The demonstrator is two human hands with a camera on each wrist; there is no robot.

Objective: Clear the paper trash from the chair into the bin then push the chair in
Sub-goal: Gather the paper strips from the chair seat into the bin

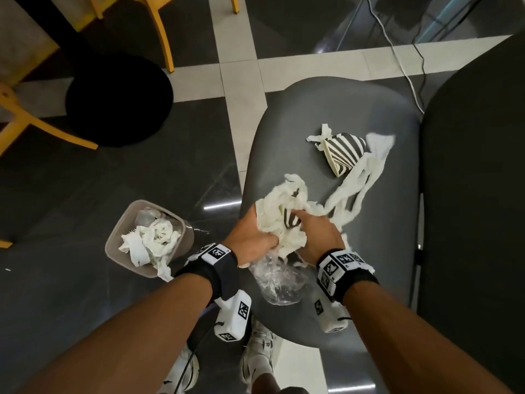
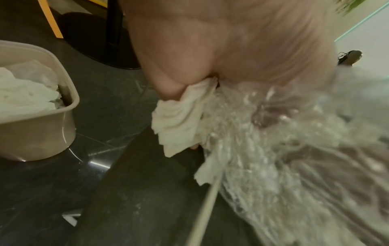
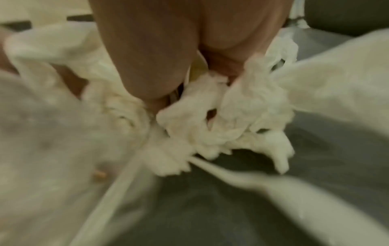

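Observation:
On the grey chair seat [image 1: 326,115] both hands gather a wad of crumpled white tissue [image 1: 284,211]. My left hand [image 1: 252,237] grips its near left side [image 2: 179,119], together with a clear crinkled plastic wrapper [image 1: 278,282] [image 2: 284,149]. My right hand [image 1: 318,234] has its fingers curled into the tissue [image 3: 221,119] from the right. Long tissue strips [image 1: 360,180] trail from the wad toward the seat's far right. A black-and-white striped folded paper piece [image 1: 343,152] lies loose further back. The beige bin [image 1: 147,237] [image 2: 42,119] stands on the floor to the left, holding white tissue.
A dark chair back [image 1: 477,194] rises at the right. A round black table base [image 1: 119,100] and yellow chair legs [image 1: 42,123] stand on the dark tiled floor at the left. Cables [image 1: 409,52] run across the floor behind the seat. My shoes [image 1: 258,354] are below.

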